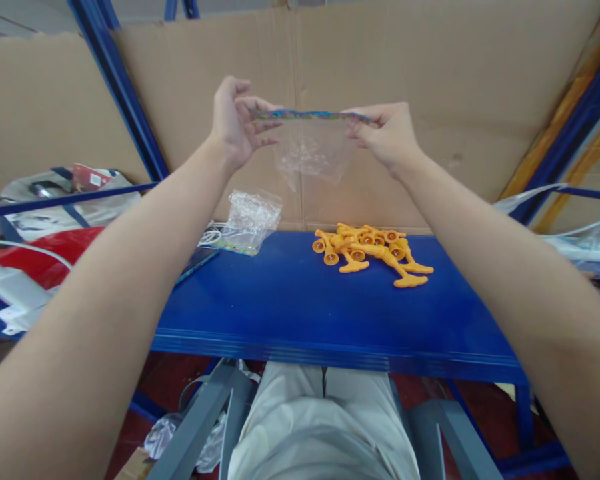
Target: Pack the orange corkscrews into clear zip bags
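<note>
Raised in front of the cardboard, my left hand (240, 123) and my right hand (387, 133) hold a clear plastic bag (313, 153) between them. Along the bag's top runs a stiff, colourful printed header card (305, 115), seen nearly edge-on. My left fingers pinch the card's left end, with the lower fingers spread; the right thumb and fingers grip its right end. The bag hangs limp below. Beneath it on the blue table lies a heap of orange plastic pieces (365, 250) with cup-shaped ends and flat feet.
Another clear bag (255, 220) lies at the back of the blue table (300, 307), near white cords. A dark flat object (196, 263) is partly behind my left forearm. A white plastic device (17, 293) and red item stand left. Cardboard (430, 87) closes the back; blue posts flank it.
</note>
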A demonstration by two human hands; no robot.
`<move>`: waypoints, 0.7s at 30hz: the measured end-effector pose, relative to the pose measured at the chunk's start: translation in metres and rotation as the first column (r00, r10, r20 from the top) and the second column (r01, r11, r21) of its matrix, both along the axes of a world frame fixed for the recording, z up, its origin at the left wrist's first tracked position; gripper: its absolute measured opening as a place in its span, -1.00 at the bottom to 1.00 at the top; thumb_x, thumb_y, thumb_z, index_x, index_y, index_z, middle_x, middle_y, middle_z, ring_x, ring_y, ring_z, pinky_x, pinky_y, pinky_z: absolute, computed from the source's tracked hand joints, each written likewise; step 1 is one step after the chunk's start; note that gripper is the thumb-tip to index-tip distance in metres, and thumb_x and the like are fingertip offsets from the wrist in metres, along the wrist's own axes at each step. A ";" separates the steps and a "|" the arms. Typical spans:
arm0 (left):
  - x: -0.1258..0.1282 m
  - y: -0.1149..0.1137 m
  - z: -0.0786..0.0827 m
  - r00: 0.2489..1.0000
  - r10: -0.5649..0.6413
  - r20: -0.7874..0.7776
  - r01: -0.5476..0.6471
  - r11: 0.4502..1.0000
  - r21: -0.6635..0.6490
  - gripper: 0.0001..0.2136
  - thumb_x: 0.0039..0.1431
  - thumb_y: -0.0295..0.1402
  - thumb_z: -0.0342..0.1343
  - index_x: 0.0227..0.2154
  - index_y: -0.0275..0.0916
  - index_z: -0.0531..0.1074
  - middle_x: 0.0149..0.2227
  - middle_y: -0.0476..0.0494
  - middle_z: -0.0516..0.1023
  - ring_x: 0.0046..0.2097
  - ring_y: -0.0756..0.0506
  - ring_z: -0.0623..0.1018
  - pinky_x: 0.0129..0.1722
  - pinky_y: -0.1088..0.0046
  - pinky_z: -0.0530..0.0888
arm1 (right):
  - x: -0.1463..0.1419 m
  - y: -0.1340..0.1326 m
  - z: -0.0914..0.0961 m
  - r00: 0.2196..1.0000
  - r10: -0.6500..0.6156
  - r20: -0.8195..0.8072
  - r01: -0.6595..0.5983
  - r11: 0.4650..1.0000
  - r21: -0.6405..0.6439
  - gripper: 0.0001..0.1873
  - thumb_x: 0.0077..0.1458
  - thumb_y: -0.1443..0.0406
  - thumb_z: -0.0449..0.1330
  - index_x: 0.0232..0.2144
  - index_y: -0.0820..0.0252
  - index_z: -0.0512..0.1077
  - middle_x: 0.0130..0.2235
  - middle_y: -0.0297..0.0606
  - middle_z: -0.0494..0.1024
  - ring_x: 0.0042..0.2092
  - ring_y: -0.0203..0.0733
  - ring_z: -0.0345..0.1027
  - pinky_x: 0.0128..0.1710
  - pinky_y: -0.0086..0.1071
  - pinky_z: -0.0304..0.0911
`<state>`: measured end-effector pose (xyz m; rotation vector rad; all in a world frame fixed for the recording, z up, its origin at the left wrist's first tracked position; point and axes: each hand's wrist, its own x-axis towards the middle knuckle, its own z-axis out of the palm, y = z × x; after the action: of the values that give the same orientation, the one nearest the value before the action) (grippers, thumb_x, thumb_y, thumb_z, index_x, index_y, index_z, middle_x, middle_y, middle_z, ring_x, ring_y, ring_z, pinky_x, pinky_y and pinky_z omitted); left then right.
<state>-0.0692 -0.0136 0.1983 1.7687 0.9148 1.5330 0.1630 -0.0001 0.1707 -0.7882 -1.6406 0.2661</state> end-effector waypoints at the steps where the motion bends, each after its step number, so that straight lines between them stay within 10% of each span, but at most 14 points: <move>1: -0.008 0.001 0.000 0.999 0.030 -0.013 -0.030 1.000 0.005 -0.41 0.37 -0.36 -0.59 -0.02 -0.58 0.35 0.07 -0.24 0.47 0.01 -0.05 0.42 -0.09 0.44 0.34 | -0.008 0.001 -0.004 0.999 0.016 0.048 -0.017 0.999 0.029 -0.89 0.09 0.30 0.28 -0.28 0.04 0.56 -0.12 -0.32 0.62 0.07 -0.12 0.42 0.09 -0.19 0.32; 6: -0.050 0.014 -0.012 0.955 0.273 -0.113 -0.263 0.960 0.095 -0.83 0.21 -0.48 0.03 -0.47 -0.25 0.44 -0.26 -0.11 0.63 -0.12 -0.04 0.46 -0.13 0.48 0.43 | -0.051 0.027 -0.037 0.964 0.082 0.255 -0.110 0.989 0.098 -0.79 0.06 0.24 0.31 -0.19 0.02 0.58 0.06 -0.27 0.54 0.22 -0.05 0.28 0.25 -0.08 0.13; 13: -0.111 0.036 -0.053 0.695 0.546 -0.468 -0.534 0.828 0.171 -0.80 0.10 -0.47 0.17 -0.61 -0.17 0.43 -0.59 -0.02 0.52 -0.23 -0.07 0.46 -0.04 0.42 0.42 | -0.126 0.073 -0.110 0.877 0.149 0.457 -0.210 0.974 0.085 -0.73 0.19 0.29 0.17 -0.08 -0.06 0.56 0.20 -0.32 0.41 0.24 -0.11 0.25 0.30 -0.04 0.03; 17: -0.126 0.050 -0.083 0.289 0.550 -0.783 -0.656 0.710 0.257 -0.82 0.09 -0.35 0.14 -0.26 -0.24 0.56 -0.20 -0.12 0.64 0.08 -0.36 0.46 0.14 0.08 0.33 | -0.160 0.071 -0.141 0.777 0.112 0.619 -0.117 0.993 -0.034 -0.67 0.27 0.33 0.06 0.00 0.06 0.52 0.30 -0.22 0.25 0.29 -0.10 0.17 0.29 -0.08 0.02; 21: -0.114 0.062 -0.121 0.136 0.282 -0.950 -0.503 0.845 0.179 -0.49 0.21 -0.32 -0.10 0.20 -0.34 0.32 0.22 -0.21 0.40 0.24 -0.19 0.37 0.20 0.41 0.27 | -0.179 0.058 -0.161 0.618 0.152 0.771 -0.008 0.982 -0.187 -0.61 0.30 0.30 0.02 0.12 0.07 0.42 0.36 -0.24 0.12 0.33 0.02 0.06 0.32 0.11 -0.15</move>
<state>-0.1833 0.0481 0.0771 2.4026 2.2150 0.2632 -0.0159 0.0575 0.0100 -1.0439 -2.5271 0.1130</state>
